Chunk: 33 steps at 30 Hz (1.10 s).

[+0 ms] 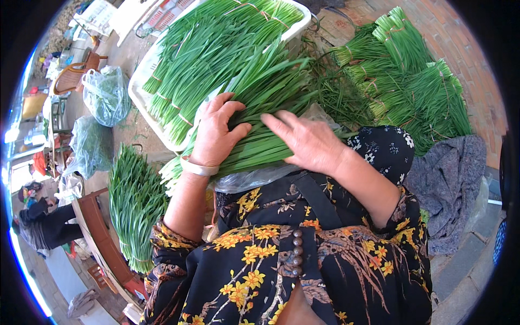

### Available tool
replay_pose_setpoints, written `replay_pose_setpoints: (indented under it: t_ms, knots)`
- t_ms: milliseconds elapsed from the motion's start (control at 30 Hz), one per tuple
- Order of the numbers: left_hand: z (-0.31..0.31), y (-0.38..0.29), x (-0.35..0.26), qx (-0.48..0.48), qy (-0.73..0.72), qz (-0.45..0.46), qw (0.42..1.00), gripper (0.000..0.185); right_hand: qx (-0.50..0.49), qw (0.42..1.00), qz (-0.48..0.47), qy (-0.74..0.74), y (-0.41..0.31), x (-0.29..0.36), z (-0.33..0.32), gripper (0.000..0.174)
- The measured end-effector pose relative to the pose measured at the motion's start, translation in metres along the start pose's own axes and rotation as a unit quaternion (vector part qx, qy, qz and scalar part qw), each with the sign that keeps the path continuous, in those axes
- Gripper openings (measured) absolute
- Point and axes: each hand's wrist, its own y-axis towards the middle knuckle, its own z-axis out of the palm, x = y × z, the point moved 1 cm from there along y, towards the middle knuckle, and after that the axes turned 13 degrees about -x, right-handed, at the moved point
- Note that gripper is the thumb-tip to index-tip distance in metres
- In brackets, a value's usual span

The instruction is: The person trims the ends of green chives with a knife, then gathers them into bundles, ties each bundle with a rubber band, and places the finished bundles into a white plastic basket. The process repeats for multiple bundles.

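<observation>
Loose long green leaves, like garlic chives (260, 148), lie over my lap on a clear plastic sheet (254, 178), their pale ends to the left. My left hand (221, 130), with a pale bangle at the wrist, rests on them, thumb and fingers apart; whether it grips any is hidden. My right hand (304, 138) lies over the same leaves, fingers spread and slightly blurred. Just beyond, a white plastic crate (140, 105) holds many banded bunches of the same greens (211, 53).
Tied bunches (406, 81) are piled on the brick floor at right, beside loose leaves (341, 97) and a grey cloth (447, 183). Another bunch (136, 203) stands at left, near filled plastic bags (106, 95), a wicker chair (75, 75) and a wooden table (101, 227). A person (48, 225) is at far left.
</observation>
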Motion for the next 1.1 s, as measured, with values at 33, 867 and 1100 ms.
replay_pose_setpoints:
  t_ms: [33, 867, 1100]
  knots:
    - [0.003, -0.001, -0.002, 0.0, 0.006, 0.002, 1.0, 0.045, 0.032, 0.999, 0.004, -0.018, -0.004, -0.012, 0.002, 0.087]
    - [0.002, 0.04, 0.044, 0.032, 0.016, -0.115, 0.993, 0.09, -0.129, 0.974, -0.171, -0.075, 0.007, 0.044, 0.018, 0.039]
    - [0.005, 0.047, 0.048, 0.154, -0.164, -0.141, 0.964, 0.077, -0.042, 0.999, 0.011, -0.021, 0.033, 0.029, -0.003, 0.097]
